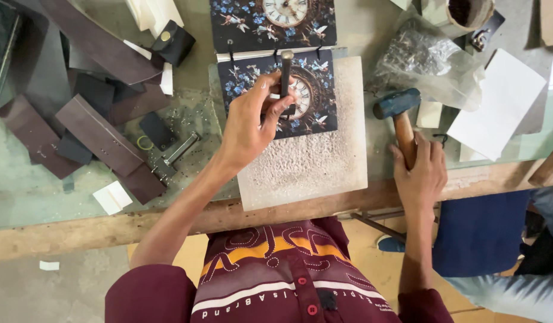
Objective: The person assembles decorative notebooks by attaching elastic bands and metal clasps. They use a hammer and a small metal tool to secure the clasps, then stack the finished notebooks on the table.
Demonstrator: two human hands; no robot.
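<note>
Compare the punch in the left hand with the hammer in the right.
The punch is a slim, all-metal rod; the hammer has a blocky blue head on a wooden handle. The punch stands upright on the floral panel, pinched by the left hand; the hammer lies flat beside the pad, gripped by the right hand. Both are held.

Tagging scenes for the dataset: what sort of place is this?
Probably a small craft workshop, likely leatherwork. The left hand stands a metal punch on a printed cover over a pitted cutting slab, the right hand grips a hammer, and dark leather strips litter the bench.
</note>
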